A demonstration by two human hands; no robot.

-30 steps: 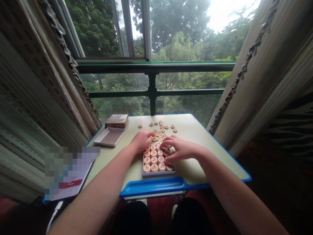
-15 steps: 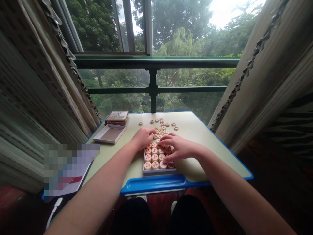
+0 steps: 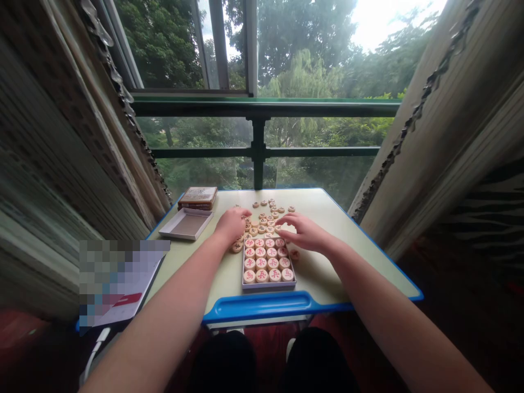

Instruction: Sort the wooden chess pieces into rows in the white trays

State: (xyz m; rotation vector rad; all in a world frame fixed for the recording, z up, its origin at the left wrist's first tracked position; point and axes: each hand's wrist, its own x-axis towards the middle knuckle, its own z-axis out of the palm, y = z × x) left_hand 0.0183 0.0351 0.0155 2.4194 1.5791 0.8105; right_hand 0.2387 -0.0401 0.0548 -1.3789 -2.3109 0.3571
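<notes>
A shallow white box (image 3: 268, 286) near the table's front holds rows of round Chinese chess pieces (image 3: 261, 263) with red characters, all face up. Beyond its far edge lies a loose cluster of pieces (image 3: 262, 229) with dark characters. My left hand (image 3: 231, 224) is at the cluster's left side, fingers stretched toward it and nothing seen in them. On the opposite side, my right hand (image 3: 302, 232) hovers with fingers apart, its fingertips close to the pieces. One loose piece (image 3: 236, 247) lies below my left hand; another piece (image 3: 295, 255) sits right of the box.
An open box lid (image 3: 187, 224) lies at the back left, before a stacked wooden case (image 3: 197, 197). A blurred-out sheet (image 3: 126, 289) is at the left edge. A blue groove (image 3: 262, 307) lines the front. Railing (image 3: 257, 153) and curtains surround the table.
My left hand has moved left, off the box's far corner. My right hand has lifted away from the box toward the cluster, uncovering the red pieces and the loose one beside them.
</notes>
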